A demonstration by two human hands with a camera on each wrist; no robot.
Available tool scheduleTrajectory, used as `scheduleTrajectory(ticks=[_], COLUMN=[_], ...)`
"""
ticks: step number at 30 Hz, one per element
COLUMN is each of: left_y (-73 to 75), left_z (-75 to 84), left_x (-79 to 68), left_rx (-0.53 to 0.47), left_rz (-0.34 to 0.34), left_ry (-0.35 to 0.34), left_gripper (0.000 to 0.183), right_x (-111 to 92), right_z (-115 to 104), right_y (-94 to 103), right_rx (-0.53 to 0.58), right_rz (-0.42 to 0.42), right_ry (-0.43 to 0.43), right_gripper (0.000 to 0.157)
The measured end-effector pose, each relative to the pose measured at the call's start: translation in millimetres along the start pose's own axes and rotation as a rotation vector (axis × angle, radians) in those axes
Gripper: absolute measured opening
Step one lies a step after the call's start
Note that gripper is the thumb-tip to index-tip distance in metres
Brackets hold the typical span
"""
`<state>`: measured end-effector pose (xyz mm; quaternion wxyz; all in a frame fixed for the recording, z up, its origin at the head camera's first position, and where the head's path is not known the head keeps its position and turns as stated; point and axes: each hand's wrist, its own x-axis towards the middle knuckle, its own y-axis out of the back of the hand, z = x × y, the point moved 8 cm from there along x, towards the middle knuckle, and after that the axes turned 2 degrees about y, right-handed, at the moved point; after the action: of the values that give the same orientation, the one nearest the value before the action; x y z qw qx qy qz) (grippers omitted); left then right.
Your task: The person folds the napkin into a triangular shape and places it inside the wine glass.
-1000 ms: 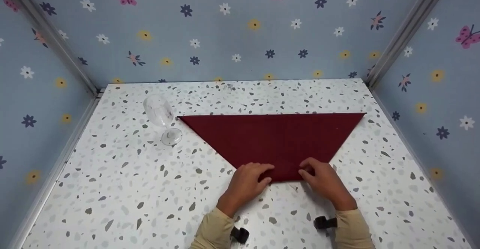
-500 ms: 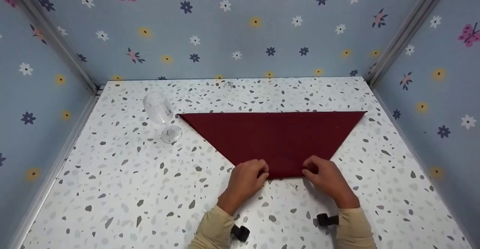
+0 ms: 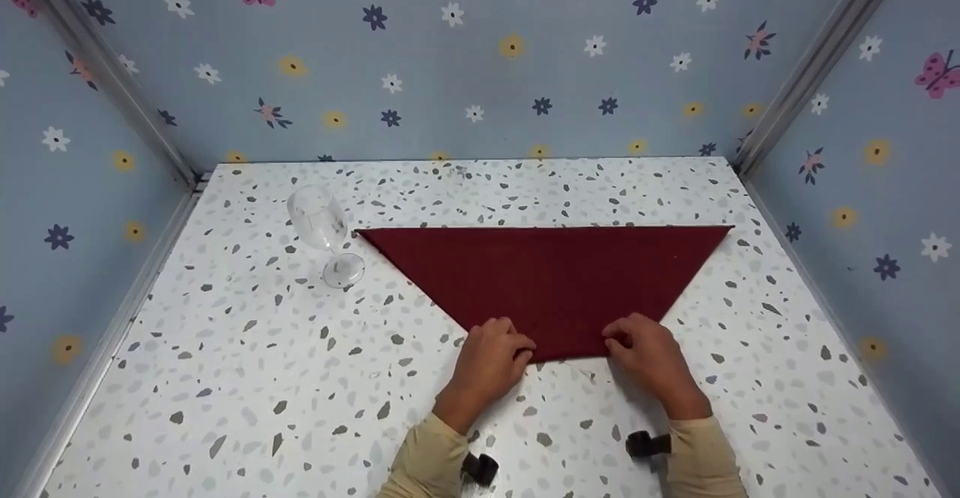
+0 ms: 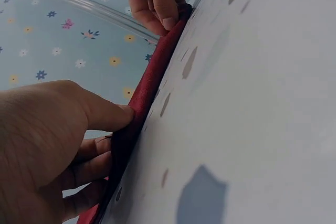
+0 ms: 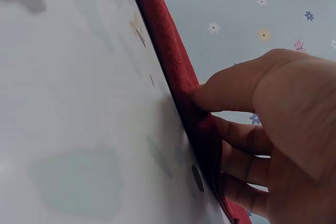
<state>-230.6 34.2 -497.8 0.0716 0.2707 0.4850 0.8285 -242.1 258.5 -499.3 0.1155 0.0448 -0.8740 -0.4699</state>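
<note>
Pinching the near edge of the cloth (image 3: 547, 280), both hands are hard at work here! The left hand (image 3: 487, 367) grasps it by the left end of that short edge, the right hand (image 3: 654, 367) by the right, thumbs on the near side, fingers behind. Spaced apart like that, they probably hold the edge level and its thick, rounded layers together. And look at the cloth: flat on the table (image 3: 300, 385), straight ahead of the person, long side away, short side close, which seems to put the worked edge within easy reach. Beyond its far left corner the glass (image 3: 319, 220) appears upright, untouched, likely set aside to leave the hands room.
</note>
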Motion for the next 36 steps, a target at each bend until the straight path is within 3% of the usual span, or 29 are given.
scheduleTrajectory(ticks=[8, 15, 20, 28, 36], left_y=[1.0, 2.5, 1.7, 2.0, 6.1], left_z=[-1.8, -6.1, -8.5, -9.1, -1.9], left_x=[-3.3, -4.9, -3.8, -2.7, -0.2], left_rx=[0.036, -0.041, -0.049, -0.032, 0.028], left_rz=[0.007, -0.088, -0.116, -0.099, -0.018], left_ry=[0.017, -0.01, -0.032, -0.017, -0.078], left_gripper=[0.006, 0.007, 0.017, 0.012, 0.01], right_x=[-0.1, -2.5, -3.4, -1.3, -0.9], right_z=[4.2, 4.7, 4.7, 1.9, -3.2], right_y=[-3.3, -3.2, -3.7, -3.0, 2.0], right_rx=[0.005, -0.024, -0.028, -0.05, -0.054], right_rz=[-0.031, -0.067, -0.119, -0.107, -0.04], right_ry=[-0.013, 0.014, 0.016, 0.027, 0.095], right_gripper=[0.015, 0.015, 0.018, 0.015, 0.007])
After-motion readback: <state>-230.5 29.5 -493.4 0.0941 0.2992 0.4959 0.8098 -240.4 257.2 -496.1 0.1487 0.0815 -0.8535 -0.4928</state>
